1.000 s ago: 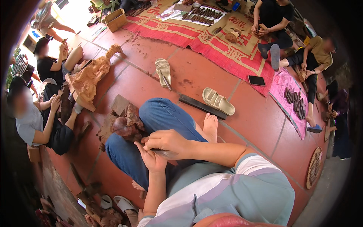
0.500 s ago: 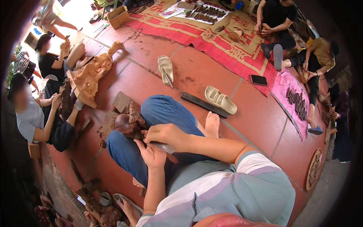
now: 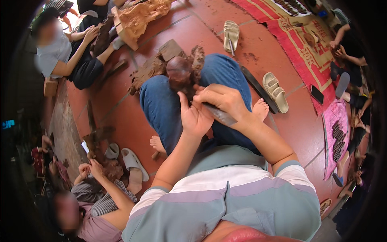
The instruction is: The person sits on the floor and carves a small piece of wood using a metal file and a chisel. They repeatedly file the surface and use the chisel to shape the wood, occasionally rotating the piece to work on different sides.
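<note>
The person wears a short-sleeved striped shirt (image 3: 229,197) with broad bands of grey-green, white and pale lilac running across the chest and shoulders. Each sleeve ends above the elbow in a grey-green cuff band, with a white stripe just inside it. The forearms are bare, with no watch, bracelet or glove on the left hand (image 3: 196,117) or the right hand (image 3: 223,101), and no ring that can be made out. The legs are covered by blue denim jeans (image 3: 161,107), mid-blue and slightly faded over the knees. Both feet are bare, without socks or sandals on them.
</note>
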Action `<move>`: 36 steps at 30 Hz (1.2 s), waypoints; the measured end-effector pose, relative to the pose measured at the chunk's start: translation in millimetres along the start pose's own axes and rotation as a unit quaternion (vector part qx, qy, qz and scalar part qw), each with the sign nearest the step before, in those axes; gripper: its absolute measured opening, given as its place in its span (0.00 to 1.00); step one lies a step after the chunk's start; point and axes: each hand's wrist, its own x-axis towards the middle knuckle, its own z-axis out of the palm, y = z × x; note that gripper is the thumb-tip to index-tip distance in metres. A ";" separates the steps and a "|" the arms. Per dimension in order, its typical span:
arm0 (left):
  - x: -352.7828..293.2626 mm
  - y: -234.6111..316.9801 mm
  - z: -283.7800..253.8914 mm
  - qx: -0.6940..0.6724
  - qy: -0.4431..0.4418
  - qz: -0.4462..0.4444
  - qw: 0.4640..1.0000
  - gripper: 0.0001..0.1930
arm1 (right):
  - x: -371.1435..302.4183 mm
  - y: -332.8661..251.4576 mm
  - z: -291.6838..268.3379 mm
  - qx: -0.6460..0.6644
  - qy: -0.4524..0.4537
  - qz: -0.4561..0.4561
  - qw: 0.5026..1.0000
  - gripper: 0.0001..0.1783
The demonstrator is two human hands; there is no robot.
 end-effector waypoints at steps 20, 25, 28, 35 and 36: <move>0.2 0.5 -5.3 0.036 0.012 0.010 0.999 0.31 | -6.2 3.7 -0.4 0.026 -0.036 0.023 0.999 0.16; -1.1 -1.8 -10.7 0.035 -0.004 -0.001 0.999 0.32 | -6.5 -0.4 -0.8 0.064 0.008 0.011 0.998 0.14; -0.7 -3.6 -4.5 0.020 0.040 0.002 0.999 0.33 | -10.3 4.7 1.7 0.051 0.016 0.042 0.998 0.12; 4.0 -3.7 -2.9 0.034 0.059 0.010 0.998 0.33 | -11.9 -2.3 7.4 0.110 0.087 0.145 0.979 0.09; 5.8 -4.6 3.7 0.024 0.087 0.023 0.996 0.35 | -12.8 5.6 13.8 0.125 0.098 0.162 0.974 0.09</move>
